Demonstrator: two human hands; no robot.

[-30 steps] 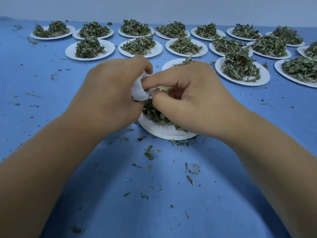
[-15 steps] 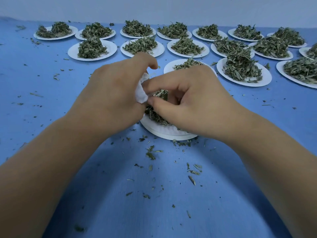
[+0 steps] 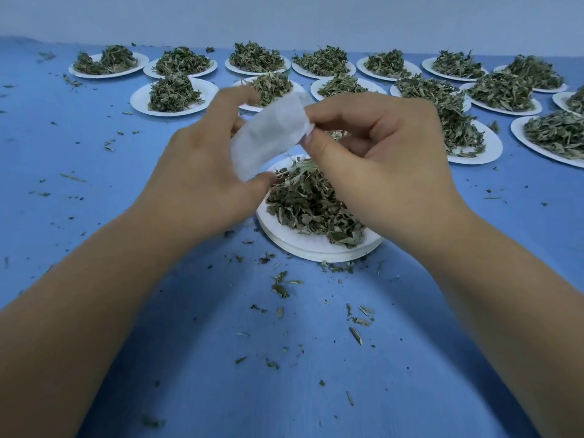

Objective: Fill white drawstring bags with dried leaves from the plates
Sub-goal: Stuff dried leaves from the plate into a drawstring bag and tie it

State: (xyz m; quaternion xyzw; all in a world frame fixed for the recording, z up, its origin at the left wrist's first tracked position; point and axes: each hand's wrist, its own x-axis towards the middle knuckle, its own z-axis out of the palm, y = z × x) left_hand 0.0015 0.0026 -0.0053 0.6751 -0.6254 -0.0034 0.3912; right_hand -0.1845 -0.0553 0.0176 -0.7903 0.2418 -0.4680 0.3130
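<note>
Above the middle of the blue table [image 3: 284, 390], a white drawstring bag [image 3: 271, 134] is held in the air between both hands. Its left end is gripped by the left hand [image 3: 202, 172], the thumb closed under the lower corner and the forefinger curled over the top. Its right end is pinched between thumb and forefinger of the right hand [image 3: 379, 159], the remaining fingers being curled. The bag is seen flat and slanted, just above the near plate [image 3: 316, 249], on which a heap of dried leaves [image 3: 309, 200] is piled. Whether the bag holds any leaves cannot be told. Further plates [image 3: 139, 99], each heaped likewise, are ranged in rows along the far edge and toward the far right corner. Leaf fragments [image 3: 279, 289] are scattered toward the near edge.
</note>
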